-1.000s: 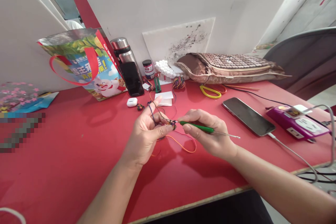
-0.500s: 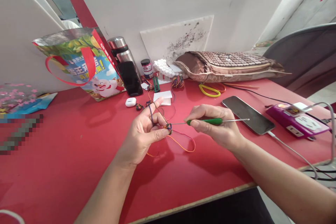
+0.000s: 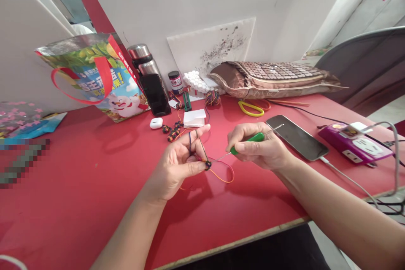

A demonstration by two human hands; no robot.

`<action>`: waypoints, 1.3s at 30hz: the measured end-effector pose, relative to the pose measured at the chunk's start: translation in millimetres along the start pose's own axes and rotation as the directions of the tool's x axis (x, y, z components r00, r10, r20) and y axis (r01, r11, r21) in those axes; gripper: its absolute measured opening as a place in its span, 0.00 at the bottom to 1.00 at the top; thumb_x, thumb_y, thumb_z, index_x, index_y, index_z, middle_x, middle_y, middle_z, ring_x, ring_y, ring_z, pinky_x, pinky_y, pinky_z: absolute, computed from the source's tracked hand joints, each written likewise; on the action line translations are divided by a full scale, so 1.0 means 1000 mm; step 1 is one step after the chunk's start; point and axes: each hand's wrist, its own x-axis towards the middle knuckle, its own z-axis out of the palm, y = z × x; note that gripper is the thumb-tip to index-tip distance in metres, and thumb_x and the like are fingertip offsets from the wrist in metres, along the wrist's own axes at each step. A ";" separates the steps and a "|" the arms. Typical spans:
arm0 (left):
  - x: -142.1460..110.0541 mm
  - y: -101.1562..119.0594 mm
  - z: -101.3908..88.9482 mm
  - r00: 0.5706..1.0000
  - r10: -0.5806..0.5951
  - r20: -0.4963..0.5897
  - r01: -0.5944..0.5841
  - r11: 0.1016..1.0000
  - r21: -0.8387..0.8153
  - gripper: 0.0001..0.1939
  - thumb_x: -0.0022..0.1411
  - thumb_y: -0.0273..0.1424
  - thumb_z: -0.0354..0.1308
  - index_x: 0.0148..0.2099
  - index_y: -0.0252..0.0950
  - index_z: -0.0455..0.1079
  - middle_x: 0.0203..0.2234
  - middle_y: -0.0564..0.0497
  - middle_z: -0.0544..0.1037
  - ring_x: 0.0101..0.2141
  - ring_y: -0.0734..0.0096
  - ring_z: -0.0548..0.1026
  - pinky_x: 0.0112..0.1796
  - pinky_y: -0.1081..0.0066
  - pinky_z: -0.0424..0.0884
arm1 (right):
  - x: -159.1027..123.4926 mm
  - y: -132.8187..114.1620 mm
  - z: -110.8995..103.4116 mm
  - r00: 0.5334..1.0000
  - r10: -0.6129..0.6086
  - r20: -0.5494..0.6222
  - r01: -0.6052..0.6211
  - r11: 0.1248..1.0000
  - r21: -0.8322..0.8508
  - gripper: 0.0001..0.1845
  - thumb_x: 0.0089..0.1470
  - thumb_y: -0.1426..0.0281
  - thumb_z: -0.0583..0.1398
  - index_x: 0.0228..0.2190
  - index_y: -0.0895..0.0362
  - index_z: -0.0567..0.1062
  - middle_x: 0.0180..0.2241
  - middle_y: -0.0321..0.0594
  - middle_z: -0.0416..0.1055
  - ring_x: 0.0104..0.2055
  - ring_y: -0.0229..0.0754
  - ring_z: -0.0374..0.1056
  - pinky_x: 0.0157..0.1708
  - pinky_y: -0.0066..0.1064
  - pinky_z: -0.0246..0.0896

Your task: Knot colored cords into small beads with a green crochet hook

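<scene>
My left hand (image 3: pixel 182 162) pinches a small multicoloured knotted piece (image 3: pixel 207 164) between thumb and fingers, with dark thread looped over the forefinger. A thin orange thread (image 3: pixel 225 176) loops from the piece onto the red table (image 3: pixel 79 194). My right hand (image 3: pixel 257 147) is closed round a green-handled crochet hook (image 3: pixel 249 140), whose metal tip points down-left into the knotted piece. The hook's rear metal end sticks up to the right over the phone.
A phone (image 3: pixel 295 137) on a charging cable lies right of my hands, beside a purple power strip (image 3: pixel 357 147). Behind are yellow scissors (image 3: pixel 251 109), a thread ball (image 3: pixel 213 98), white paper (image 3: pixel 193 118), an earbud case (image 3: pixel 156 123), small knotted pieces (image 3: pixel 172 130), a flask (image 3: pixel 148 69), a printed bag (image 3: pixel 95 78), a cushion (image 3: pixel 275 76).
The hook has tilted from level to pointing down-left, its tip now in the knotted piece. My left hand has shifted slightly right and lower; the forefinger stretched out.
</scene>
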 end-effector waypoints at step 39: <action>0.009 -0.011 0.021 0.900 0.154 -0.409 -0.181 0.983 -0.029 0.42 0.44 0.27 0.82 0.62 0.37 0.74 0.24 0.60 0.78 0.27 0.78 0.73 0.33 0.77 0.70 | 0.004 0.024 0.039 0.952 -0.200 -0.230 0.185 0.979 -0.084 0.13 0.61 0.60 0.72 0.40 0.56 0.83 0.24 0.32 0.70 0.24 0.33 0.60 0.25 0.28 0.57</action>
